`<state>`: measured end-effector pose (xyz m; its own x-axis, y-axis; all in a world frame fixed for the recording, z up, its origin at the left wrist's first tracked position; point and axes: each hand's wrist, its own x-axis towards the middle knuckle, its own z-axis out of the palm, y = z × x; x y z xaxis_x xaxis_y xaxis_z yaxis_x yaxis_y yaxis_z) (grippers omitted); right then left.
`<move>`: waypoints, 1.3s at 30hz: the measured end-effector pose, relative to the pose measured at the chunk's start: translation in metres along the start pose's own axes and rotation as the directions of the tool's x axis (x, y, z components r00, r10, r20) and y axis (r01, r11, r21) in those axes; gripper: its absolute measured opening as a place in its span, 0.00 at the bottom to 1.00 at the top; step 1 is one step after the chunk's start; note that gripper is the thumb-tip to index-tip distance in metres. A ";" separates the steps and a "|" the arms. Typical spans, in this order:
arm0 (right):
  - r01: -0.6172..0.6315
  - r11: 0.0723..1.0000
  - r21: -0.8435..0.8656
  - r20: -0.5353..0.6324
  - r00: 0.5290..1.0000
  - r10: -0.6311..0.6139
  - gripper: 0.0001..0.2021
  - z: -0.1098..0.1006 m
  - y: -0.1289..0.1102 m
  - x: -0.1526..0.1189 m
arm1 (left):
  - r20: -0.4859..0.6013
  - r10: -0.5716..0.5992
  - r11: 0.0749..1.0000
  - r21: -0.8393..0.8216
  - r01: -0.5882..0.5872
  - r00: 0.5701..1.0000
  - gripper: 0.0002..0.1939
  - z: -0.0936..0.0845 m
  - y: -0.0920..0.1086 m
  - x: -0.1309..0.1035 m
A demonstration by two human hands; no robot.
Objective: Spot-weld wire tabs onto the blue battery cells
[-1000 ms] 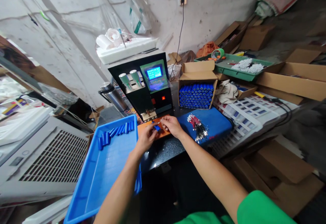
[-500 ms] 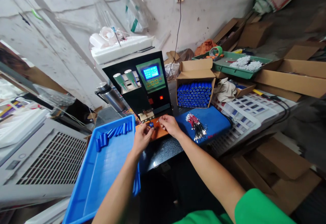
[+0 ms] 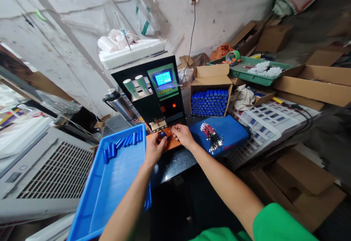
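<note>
A black machine (image 3: 171, 115) with a lit blue screen (image 3: 163, 78) stands on the dark table. At its foot, over the orange board (image 3: 173, 142), my left hand (image 3: 155, 146) is closed on a small blue cell (image 3: 163, 134), which sits under the machine's thin electrodes (image 3: 157, 122). Just to the right, my right hand (image 3: 181, 135) pinches something too small to make out, close beside the cell. A bundle of red and black wires (image 3: 211, 137) lies on a blue case (image 3: 230, 129) to the right.
A blue tray (image 3: 113, 186) with several blue cells (image 3: 134, 138) is at the left. Behind the case stands a cardboard box (image 3: 211, 78) full of blue cells. A steel flask (image 3: 119, 104) is left of the machine. Further right is a green tray (image 3: 246, 73).
My left hand has shifted slightly right and the cell's end looks turned or tilted under the electrodes. My right hand has barely moved. The view has shifted a little.
</note>
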<state>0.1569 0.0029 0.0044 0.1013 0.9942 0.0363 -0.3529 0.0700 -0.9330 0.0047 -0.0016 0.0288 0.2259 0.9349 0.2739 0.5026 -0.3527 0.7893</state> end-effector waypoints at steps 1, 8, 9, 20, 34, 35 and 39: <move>0.004 1.000 -0.007 0.001 1.000 -0.004 0.15 0.001 0.000 0.000 | -0.005 0.001 1.000 0.000 -0.001 1.000 0.12 0.001 -0.001 0.000; 0.047 0.994 -0.098 0.010 0.999 -0.046 0.13 0.014 -0.003 0.000 | -0.032 0.031 0.999 -0.031 -0.032 0.999 0.11 0.003 -0.006 -0.003; 0.059 0.992 -0.115 0.013 0.998 -0.058 0.13 0.016 -0.003 0.000 | -0.038 0.032 0.999 -0.038 -0.033 0.999 0.11 0.003 -0.006 -0.003; 0.119 0.948 -0.294 0.031 0.993 -0.116 0.11 0.020 -0.006 0.000 | -0.032 0.012 0.997 -0.073 -0.014 0.999 0.14 0.004 -0.010 -0.005; 0.066 0.956 -0.285 0.011 0.998 -0.066 0.11 0.025 -0.005 0.000 | -0.035 0.025 0.995 -0.100 -0.028 0.999 0.14 0.004 -0.010 -0.005; 0.060 0.956 -0.287 0.007 0.998 -0.060 0.11 0.025 -0.005 0.000 | -0.035 0.029 0.994 -0.102 -0.032 0.999 0.14 0.005 -0.010 -0.005; 0.050 0.951 -0.304 -0.002 0.999 -0.053 0.11 0.025 -0.004 0.000 | -0.027 0.017 0.993 -0.115 -0.020 1.000 0.14 0.005 -0.013 -0.004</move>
<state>0.1355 0.0049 0.0171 0.1216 0.9890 0.0848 -0.0478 0.0912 -0.9947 0.0017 -0.0015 0.0145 0.2119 0.9295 0.3017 0.3985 -0.3641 0.8418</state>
